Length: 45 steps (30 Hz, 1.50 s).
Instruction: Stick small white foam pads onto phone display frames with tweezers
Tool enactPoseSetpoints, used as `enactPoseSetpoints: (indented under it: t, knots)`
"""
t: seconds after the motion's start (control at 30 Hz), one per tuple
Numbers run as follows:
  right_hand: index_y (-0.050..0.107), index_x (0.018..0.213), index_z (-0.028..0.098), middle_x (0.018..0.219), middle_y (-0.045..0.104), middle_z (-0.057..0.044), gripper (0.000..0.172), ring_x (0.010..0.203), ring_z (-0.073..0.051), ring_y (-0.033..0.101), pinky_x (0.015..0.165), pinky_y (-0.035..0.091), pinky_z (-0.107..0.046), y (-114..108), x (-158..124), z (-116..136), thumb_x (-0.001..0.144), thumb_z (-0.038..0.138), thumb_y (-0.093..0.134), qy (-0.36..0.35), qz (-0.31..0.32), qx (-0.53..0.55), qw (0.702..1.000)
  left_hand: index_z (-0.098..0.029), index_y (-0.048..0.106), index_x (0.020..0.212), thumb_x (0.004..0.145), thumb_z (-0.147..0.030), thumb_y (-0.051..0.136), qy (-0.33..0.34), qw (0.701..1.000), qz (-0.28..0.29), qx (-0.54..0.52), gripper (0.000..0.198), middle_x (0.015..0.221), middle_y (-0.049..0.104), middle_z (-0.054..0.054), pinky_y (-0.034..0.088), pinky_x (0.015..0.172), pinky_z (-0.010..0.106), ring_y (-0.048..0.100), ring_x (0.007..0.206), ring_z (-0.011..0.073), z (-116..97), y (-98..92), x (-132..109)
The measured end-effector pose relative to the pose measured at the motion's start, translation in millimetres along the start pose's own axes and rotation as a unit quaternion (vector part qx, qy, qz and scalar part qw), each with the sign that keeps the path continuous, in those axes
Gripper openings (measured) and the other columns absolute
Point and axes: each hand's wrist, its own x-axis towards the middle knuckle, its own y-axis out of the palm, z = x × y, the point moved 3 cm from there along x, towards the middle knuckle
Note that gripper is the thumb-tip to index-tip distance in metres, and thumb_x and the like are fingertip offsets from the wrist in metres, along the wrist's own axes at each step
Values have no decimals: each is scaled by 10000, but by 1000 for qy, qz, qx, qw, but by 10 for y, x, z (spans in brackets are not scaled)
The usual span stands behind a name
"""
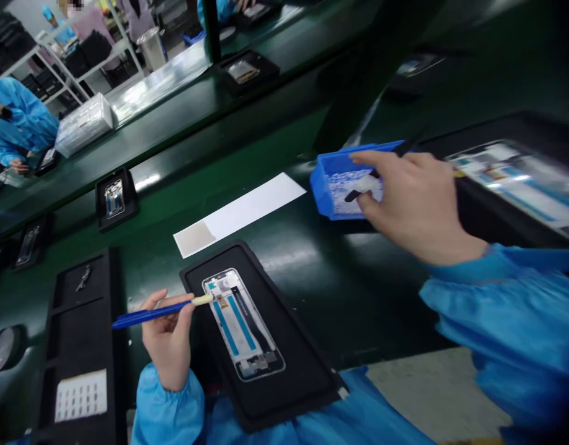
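Note:
My left hand [171,337] is closed around a blue pen-like stick [149,314] with a cream tip. That tip reaches the upper left edge of an opened phone body [242,324], which shows blue strips and a black ribbon. A black foam tray [284,346] carries the phone near my lap. Over a blue bin [324,185] of small whitish pieces, my right hand [417,198] pinches what look like black tweezers [354,195], slightly blurred. Whether the tweezers grip a piece I cannot tell.
A white strip [252,207] lies beyond the tray. To the left stands a black compartment tray [80,334] with a sheet of labels [81,395]. Another phone [521,179] sits at right. Trayed phones [114,196] line the far belt. A co-worker's blue sleeve [27,114] shows far left.

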Motion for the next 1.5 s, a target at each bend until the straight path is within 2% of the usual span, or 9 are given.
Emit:
enactPoseSetpoints:
  t: [0.1,0.17,0.23,0.3,0.4,0.53,0.77,1.07,1.5]
  knots:
    - [560,1206,238,1044,699,-82,358,1029,-332,608,893,456,-506,195,-250,449,851,195,550,-74,0,112,991,-180,552,1017,756,-296,774,8,999,21,41,362,802,755,39,602,645,270,746,720,190,6,51,25]
    - [588,1127,236,960,723,-61,256,949,-286,631,834,489,-455,402,-434,784,884,180,532,-146,91,196,965,-179,560,989,761,-295,771,13,997,35,60,331,820,754,46,601,651,265,744,742,187,31,100,52]
    - [591,1109,238,952,723,-51,311,909,-260,636,897,472,-482,606,-597,1045,854,92,490,-203,169,239,934,-180,570,950,783,-294,752,23,995,56,77,273,832,751,48,600,666,268,741,761,184,61,158,81]
    - [585,1127,240,943,713,-45,412,881,-240,635,1012,407,-537,775,-711,1179,803,23,453,-220,214,253,918,-181,581,924,813,-286,724,37,991,83,94,209,845,748,48,597,689,274,736,794,184,89,214,106]
    - [572,1141,250,900,701,-29,447,854,-230,622,1119,286,-589,901,-812,1195,782,10,459,-207,238,260,913,-184,604,911,831,-265,709,60,984,118,122,155,875,742,45,593,718,277,728,844,182,113,268,133]
    - [531,1179,260,918,707,-1,458,969,-238,608,1167,193,-608,895,-882,1120,786,27,499,-180,256,302,900,-192,626,912,839,-245,706,100,971,144,161,120,891,737,35,588,746,290,719,859,177,99,296,150]
    - [531,1182,257,933,698,10,415,975,-220,606,1182,176,-592,911,-908,1099,816,66,492,-158,251,338,893,-193,623,917,855,-231,687,136,954,177,200,97,888,737,31,587,745,302,723,839,175,60,359,150]
    - [544,1157,248,949,698,-2,459,987,-229,586,1168,197,-609,889,-891,1103,763,29,456,-157,254,334,894,-190,595,920,847,-217,699,152,954,164,197,130,881,737,29,591,753,313,730,830,176,60,374,133]
    - [544,1140,236,958,693,-9,467,971,-222,583,1164,205,-599,861,-873,1106,745,5,453,-159,252,334,894,-181,596,907,858,-196,686,254,920,170,243,104,834,733,20,602,707,270,733,775,155,-110,480,115]
